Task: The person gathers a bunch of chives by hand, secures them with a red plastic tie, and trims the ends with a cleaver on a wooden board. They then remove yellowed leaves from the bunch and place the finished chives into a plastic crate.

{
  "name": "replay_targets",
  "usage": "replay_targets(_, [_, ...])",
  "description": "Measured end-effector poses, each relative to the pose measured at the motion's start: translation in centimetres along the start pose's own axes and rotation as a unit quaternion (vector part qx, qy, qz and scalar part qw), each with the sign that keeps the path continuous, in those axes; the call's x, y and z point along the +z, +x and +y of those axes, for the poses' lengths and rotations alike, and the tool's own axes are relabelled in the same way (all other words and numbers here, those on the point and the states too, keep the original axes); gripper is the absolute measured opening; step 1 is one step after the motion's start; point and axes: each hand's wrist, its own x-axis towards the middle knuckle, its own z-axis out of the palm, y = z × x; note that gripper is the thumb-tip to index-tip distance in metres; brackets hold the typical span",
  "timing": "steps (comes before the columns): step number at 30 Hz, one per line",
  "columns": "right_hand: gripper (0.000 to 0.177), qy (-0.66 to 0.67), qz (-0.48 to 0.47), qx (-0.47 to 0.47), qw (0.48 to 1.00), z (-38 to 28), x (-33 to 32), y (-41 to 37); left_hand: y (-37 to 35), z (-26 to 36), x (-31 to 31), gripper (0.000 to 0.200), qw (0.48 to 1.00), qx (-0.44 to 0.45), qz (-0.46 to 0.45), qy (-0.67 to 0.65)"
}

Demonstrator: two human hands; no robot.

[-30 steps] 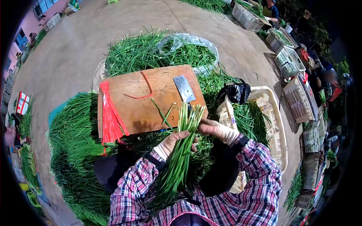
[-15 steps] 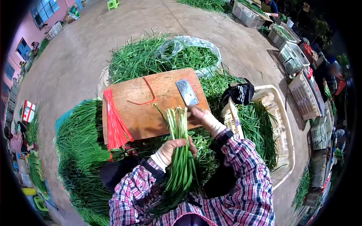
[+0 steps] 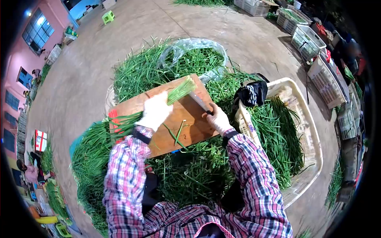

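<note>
Bundle (image 3: 180, 89) moved from upright to flat across board (image 3: 186, 131), ends at far edge. Left hand (image 3: 155, 111) fingers closed on it; right hand (image 3: 216, 119) fingers gripped cleaver (image 3: 198, 102). Ends apparently untrimmed; cut remained.

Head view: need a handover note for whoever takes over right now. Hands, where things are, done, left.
Left hand: gloved, clamped on the chive bundle, holding it flat across the wooden board.
Right hand: gripping the knife, blade over the board just beside the bundle's far end.
Red ties lie at the board's left edge; a few loose stalks on the board; white crate with chives to the right.
Done: bundle gathered and laid down, knife in hand.
Left: no tie shows around the bundle; whether the ends are trimmed cannot be told.
</note>
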Motion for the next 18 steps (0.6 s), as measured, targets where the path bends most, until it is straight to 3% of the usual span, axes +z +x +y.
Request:
replay_targets(1, [0.052,0.113,0.013,0.019,0.993,1.4,0.3,0.3,0.3,-0.3,3.0,0.046,0.999,-0.003,-0.031,0.029])
replay_targets(3, [0.047,0.273,0.044,0.160,0.948,0.7,-0.7,-0.7,0.4,-1.1,9.4,0.048,0.994,-0.002,-0.071,0.086])
replay_targets(4, [0.042,0.412,0.048,0.149,0.897,-0.1,-1.3,-1.9,0.1,-1.1,11.6,0.047,0.990,0.003,-0.080,0.114])
replay_targets(5, [0.040,0.454,0.063,0.148,0.876,-1.1,-1.4,-2.9,-0.2,-0.3,12.1,0.042,0.981,-0.025,-0.154,0.112])
replay_targets(6, [0.038,0.495,0.078,0.149,0.853,-1.9,-1.5,-3.7,-0.9,0.2,12.9,0.018,0.982,0.004,-0.140,0.130])
replay_targets(7, [0.037,0.516,0.061,0.161,0.839,-2.4,-1.9,-4.3,-1.4,0.5,13.8,0.020,0.979,-0.008,-0.154,0.135])
replay_targets(8, [0.034,0.471,0.056,0.178,0.862,-3.0,-2.0,-5.0,-1.7,0.8,14.7,0.022,0.975,-0.021,-0.169,0.141])
replay_targets(11, [0.027,0.248,0.104,0.006,0.963,-0.7,0.5,-6.6,-1.6,0.7,16.0,0.017,0.972,-0.012,-0.163,0.171])
replay_targets(12, [0.028,0.113,0.134,-0.055,0.983,-0.5,0.7,-7.1,-1.6,1.0,15.2,0.016,0.971,-0.002,-0.168,0.171])
replay_targets(14, [0.029,0.012,0.095,-0.016,0.995,-2.8,-0.1,-8.7,-1.6,0.8,16.1,0.016,0.963,0.027,-0.164,0.213])
replay_targets(18, [0.030,-0.071,0.109,-0.079,0.988,-1.8,1.3,-10.0,-1.5,0.8,17.1,0.017,0.966,0.025,-0.155,0.206])
